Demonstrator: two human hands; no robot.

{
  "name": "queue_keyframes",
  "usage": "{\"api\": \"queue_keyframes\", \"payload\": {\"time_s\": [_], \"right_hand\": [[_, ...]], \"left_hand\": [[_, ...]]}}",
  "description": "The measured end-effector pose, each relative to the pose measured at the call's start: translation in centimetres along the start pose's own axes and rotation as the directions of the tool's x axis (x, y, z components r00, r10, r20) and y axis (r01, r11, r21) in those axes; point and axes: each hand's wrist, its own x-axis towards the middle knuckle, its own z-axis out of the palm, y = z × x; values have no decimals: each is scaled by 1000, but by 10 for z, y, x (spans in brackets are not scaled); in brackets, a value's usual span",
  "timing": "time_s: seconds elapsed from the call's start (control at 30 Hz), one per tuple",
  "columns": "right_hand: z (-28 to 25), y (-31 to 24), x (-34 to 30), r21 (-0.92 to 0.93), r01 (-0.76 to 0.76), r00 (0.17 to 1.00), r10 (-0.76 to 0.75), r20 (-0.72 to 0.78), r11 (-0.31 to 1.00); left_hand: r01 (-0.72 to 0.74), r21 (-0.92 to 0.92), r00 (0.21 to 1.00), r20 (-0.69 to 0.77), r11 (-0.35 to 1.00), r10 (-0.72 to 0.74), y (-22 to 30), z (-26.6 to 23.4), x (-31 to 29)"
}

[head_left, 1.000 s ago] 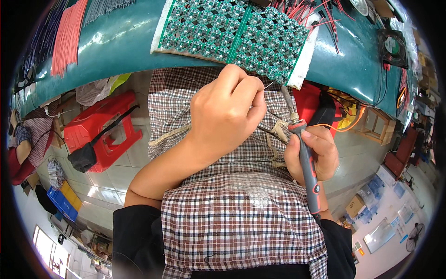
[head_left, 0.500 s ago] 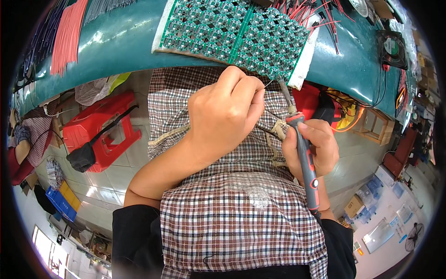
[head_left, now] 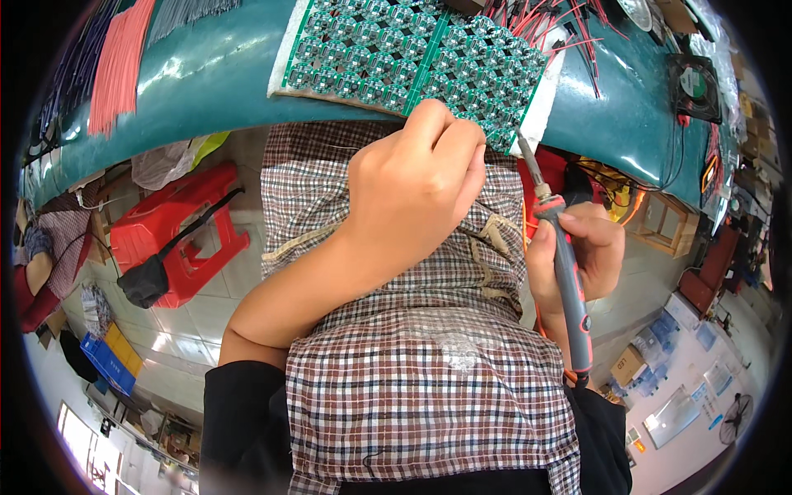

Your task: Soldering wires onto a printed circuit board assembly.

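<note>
Well, looking down from my head, I see both my hands just below the near edge of the panel (head_left: 355, 58), a green sheet of many small boards on a white pad (head_left: 540, 115) on the teal table (head_left: 206, 78). My left hand (head_left: 417, 177) is curled, its fingers drawn together at the panel's lower edge and hiding part of it; I cannot tell whether anything is pinched between them. My right hand (head_left: 590, 247) is clamped round the grey and red handle of the iron (head_left: 569, 289), which slants up and leftward, thumb toward me. Its tip lies by the panel's lower right corner, over the edge of the pad; I cannot tell whether it touches. The two hands are apart, the left one nearer the panel. Beyond the panel's upper right corner lie loose red and black wires (head_left: 586, 49), with a small fan (head_left: 695, 82) farther right. At the table's left end are pink wires (head_left: 115, 74), between dark wires (head_left: 74, 66) and grey wires (head_left: 186, 11). My checked apron (head_left: 429, 396) covers my front. On the floor to my left is a red stool (head_left: 177, 239) with a black pouch (head_left: 147, 280) against it, and beyond that a co-worker's arm (head_left: 37, 272).
</note>
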Motion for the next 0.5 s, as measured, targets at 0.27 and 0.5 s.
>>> {"api": "queue_keyframes", "payload": {"time_s": [0.27,0.5], "right_hand": [[4,6,-1,-52,48,999,-47,16,998],[7,8,-4,-85,46,999,-44,29,995]], "left_hand": [[-10,48,1000,-9,999,11,-1,6,3],[-11,34,1000,-12,999,12,-3,8,4]]}}
